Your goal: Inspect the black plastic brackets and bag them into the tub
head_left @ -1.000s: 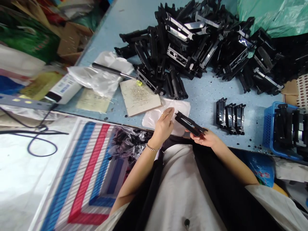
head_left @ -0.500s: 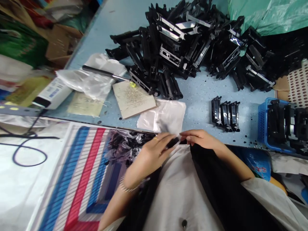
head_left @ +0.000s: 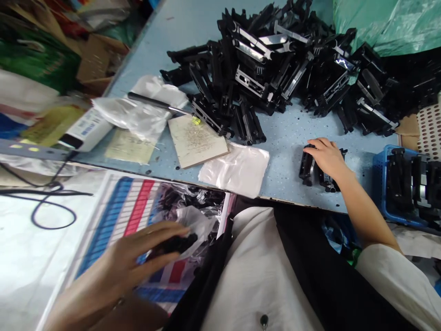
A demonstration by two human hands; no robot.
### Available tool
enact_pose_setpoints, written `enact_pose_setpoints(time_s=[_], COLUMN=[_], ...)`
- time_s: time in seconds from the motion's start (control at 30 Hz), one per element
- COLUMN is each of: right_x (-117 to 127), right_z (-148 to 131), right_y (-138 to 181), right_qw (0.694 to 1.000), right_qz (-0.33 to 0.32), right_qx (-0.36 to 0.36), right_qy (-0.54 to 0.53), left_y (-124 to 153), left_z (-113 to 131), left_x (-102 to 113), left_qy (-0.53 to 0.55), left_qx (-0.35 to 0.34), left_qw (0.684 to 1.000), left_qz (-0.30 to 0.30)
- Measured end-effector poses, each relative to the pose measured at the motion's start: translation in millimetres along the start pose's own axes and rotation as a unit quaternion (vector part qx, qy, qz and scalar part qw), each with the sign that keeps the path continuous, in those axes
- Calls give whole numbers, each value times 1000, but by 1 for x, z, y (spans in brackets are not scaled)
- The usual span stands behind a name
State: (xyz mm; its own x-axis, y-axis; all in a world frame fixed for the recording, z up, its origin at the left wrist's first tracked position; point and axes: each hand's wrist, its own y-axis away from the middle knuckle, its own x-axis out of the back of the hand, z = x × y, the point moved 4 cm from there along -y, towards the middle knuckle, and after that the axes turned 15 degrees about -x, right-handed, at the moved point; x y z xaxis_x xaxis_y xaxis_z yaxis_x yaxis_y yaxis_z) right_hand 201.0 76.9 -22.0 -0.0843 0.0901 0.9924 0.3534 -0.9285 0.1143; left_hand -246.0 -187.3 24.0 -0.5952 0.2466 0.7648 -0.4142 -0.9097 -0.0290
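The right hand (head_left: 327, 157) is resting bent fingers (head_left: 316, 148) over black parts (head_left: 306, 169) lying lengthwise bodyward beneath; the left hand (head_left: 126, 259) is straddling a bagged part (head_left: 182, 241), neither grip showing clearly.

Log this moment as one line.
left hand: at bagged black part over striped bag, grip unclear | right hand: on row of black parts | parts pile: on blue table

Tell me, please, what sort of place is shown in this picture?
It looks like a small workshop or factory bench: a large pile of black parts lies on a blue table, a long-handled tool lies beside the pile, and similar parts stand in a blue basket.
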Motion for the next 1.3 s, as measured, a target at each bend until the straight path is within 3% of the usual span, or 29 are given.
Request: enact_pose_setpoints(time_s=[0.1,0.23,0.33,0.4,0.5,0.6,0.73,0.83,0.9,0.97,1.03,1.1,1.17,1.3], right_x=[12,19,9,-6,-28,-40,-37,-35,-39,-46,-49,-46,-39,-28], right_z=[-7,-18,-30,-41,-60,-82,-119,-148,-161,-163,-156,-147,-141,-148], right_y=[4,6,8,11,20,28,24,10,1,-3,1,12,24,31], right_qw=[999,988,945,886,770,646,489,413,415,446,478,491,480,410], right_qz=[-1,6,-27,-68,-126,-193,-248,-263,-256,-231,-206,-199,-213,-238], right_qx=[12,0,-43,-82,-141,-164,-132,-95,-101,-139,-172,-171,-142,-81], right_qy=[-36,-155,-322,-452,-609,-720,-826,-867,-868,-853,-836,-830,-839,-877], left_y=[-27,-96,-149,-180,-207,-210,-202,-198,-196,-193,-187,-183,-183,-193], left_z=[-28,-26,-5,5,-3,-23,-34,-29,-22,-16,-15,-21,-28,-35], left_x=[-35,-81,-106,-120,-131,-128,-121,-116,-110,-100,-90,-84,-86,-106], left_qy=[9,35,18,-33,-30,73,213,227,188,140,114,149,236,368], left_qx=[6,-2,-2,-5,33,93,138,119,67,25,26,67,113,161], left_qw=[1000,995,978,975,978,971,941,937,955,969,971,961,935,879], left_qz=[-17,98,208,220,202,210,223,236,218,202,208,226,239,255])
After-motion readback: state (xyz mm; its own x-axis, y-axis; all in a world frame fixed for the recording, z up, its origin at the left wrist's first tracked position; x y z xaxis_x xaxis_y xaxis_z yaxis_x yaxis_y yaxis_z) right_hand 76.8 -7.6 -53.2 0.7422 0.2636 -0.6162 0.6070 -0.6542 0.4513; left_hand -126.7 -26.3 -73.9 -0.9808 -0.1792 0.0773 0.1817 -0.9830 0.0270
